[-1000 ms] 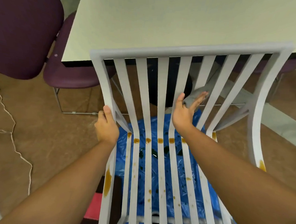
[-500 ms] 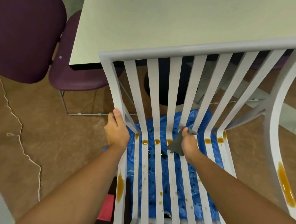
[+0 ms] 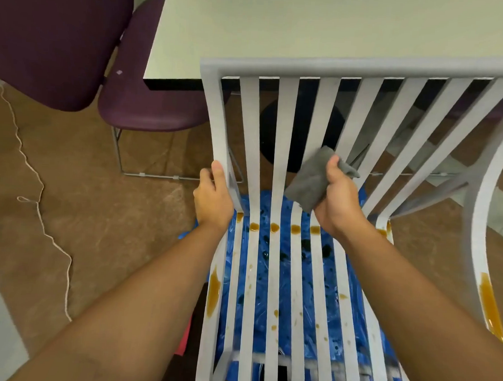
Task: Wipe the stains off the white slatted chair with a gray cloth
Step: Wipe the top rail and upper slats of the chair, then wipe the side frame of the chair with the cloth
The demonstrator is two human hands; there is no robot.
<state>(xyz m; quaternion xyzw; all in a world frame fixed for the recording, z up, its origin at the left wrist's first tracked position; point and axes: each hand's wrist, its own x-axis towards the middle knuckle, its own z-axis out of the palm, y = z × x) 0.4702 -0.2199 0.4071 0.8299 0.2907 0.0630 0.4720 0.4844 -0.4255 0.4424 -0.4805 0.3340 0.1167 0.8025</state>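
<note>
Gray cloth [image 3: 309, 178] clutched by right hand [image 3: 338, 203] | left hand [image 3: 213, 200] grips chair [image 3: 338, 67] side | slats [image 3: 282, 133] run near-to-far

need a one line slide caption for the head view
Left hand grips the white slatted chair; right hand holds a gray cloth near brown stains.

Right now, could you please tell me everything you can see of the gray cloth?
The gray cloth looks like soft, matte fabric, folded into a crumpled pad. The right hand grips it, one corner poking out to the right. It is held against the backrest slats of the white slatted chair, just above the row of brown stains.
</note>
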